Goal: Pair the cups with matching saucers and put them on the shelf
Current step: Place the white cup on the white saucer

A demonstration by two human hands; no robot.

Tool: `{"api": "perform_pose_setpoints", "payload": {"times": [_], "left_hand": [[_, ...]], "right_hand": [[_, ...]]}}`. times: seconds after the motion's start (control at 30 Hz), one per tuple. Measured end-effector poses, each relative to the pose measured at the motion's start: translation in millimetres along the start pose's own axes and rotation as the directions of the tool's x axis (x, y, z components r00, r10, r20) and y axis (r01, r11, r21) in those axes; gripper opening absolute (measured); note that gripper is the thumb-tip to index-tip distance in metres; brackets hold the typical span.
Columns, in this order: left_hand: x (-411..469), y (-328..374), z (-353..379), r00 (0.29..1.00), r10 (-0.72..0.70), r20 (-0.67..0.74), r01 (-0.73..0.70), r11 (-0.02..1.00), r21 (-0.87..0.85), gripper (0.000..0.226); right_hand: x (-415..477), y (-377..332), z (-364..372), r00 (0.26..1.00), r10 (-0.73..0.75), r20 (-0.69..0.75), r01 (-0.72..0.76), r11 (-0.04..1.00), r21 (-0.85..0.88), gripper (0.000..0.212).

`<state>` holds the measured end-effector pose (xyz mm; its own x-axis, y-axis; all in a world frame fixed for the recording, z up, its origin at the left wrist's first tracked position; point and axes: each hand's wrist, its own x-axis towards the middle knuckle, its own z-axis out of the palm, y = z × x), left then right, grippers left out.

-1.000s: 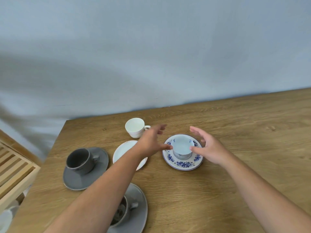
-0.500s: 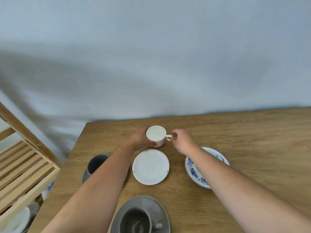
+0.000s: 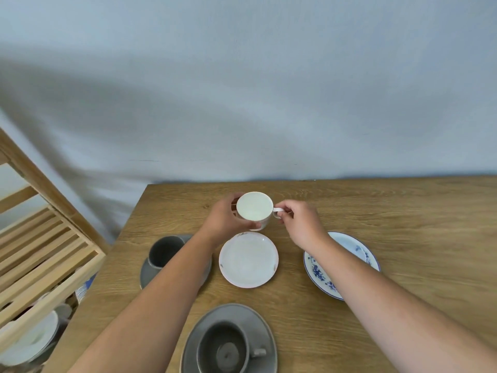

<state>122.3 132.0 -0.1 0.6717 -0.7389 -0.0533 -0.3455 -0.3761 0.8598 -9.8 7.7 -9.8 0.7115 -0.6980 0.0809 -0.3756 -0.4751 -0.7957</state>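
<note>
Nearest the viewer, a grey cup (image 3: pixel 223 348) sits in its grey saucer (image 3: pixel 258 323) at the front edge of the counter (image 3: pixel 403 219), already paired. A second grey cup (image 3: pixel 164 251) stands on another grey saucer (image 3: pixel 147 271) to the left, partly hidden behind the left forearm. To the right, a blue-patterned saucer (image 3: pixel 320 273) lies under the right forearm, which covers whatever stands on it.

In the middle lies the empty white saucer (image 3: pixel 248 259), flat on the wood. Just beyond it is the white cup (image 3: pixel 255 206), upright and empty, held between both hands close above or at the counter; whether its foot touches the wood cannot be told.

The cup looks like thin glazed china: light, rigid, smooth enough to slip, and liable to chip if set down hard on the saucer. The handle gives a sure pinch, and the wall below the rim gives a steadying hold; both are being used.

The left hand (image 3: pixel 226 219) reaches in from the left with the forearm stretched across the counter, its grip curled round the cup's left wall, thumb at the near side. The right hand (image 3: pixel 301 224) comes from the right, wrist low, its grip closed in a pinch on the small handle (image 3: pixel 277 211).

The likely next move is a short lift back toward the white saucer, lowering the cup gently onto its centre.

Farthest left, beside the counter, stands the wooden shelf (image 3: pixel 48 254), with pale crockery on a lower level.
</note>
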Motion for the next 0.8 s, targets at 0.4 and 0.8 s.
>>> {"api": "perform_pose_setpoints", "payload": {"times": [0.4,0.8], "left_hand": [[-78.9,-16.1,11.9,0.993,-0.056,-0.102,0.061,0.997,0.047,0.077],[-87.6,-29.8,17.0,0.992,-0.074,-0.098,0.078,0.996,0.039,0.08]], "right_hand": [[-57.5,4.7,12.0,0.991,0.029,0.128,-0.038,0.997,0.067,0.017],[-67.8,3.0,15.6,0.988,0.054,0.145,-0.058,0.998,0.018,0.019]]}}
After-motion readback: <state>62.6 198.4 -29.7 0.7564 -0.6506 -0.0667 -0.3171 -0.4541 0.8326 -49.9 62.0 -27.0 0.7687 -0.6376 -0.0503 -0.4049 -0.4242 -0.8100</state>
